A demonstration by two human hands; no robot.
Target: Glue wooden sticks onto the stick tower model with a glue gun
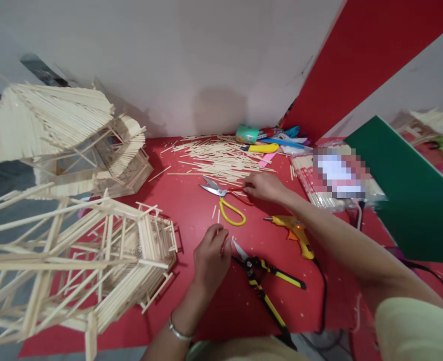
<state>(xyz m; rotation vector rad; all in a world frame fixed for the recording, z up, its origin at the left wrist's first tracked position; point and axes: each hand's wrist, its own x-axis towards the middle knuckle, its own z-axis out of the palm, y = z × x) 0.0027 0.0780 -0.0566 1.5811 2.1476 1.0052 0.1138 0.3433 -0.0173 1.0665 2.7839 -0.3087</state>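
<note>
My left hand (211, 255) rests on the red table (191, 210) with its fingers curled in, and a thin short wooden stick seems to stand at its fingertips. Just to its right lie black-and-yellow cutters (266, 283). My right hand (261, 186) reaches forward with fingers pinched together at the near edge of a heap of thin wooden sticks (217, 158); what they pinch is too small to make out. Yellow-handled scissors (225, 200) lie between my two hands.
A yellow glue gun (294, 233) with a black cord lies right of the cutters. Stick-built house models (74, 145) and an open stick frame (82, 260) fill the left. A tape roll, a yellow knife and packets sit at the back, and a green board (413, 200) stands at right.
</note>
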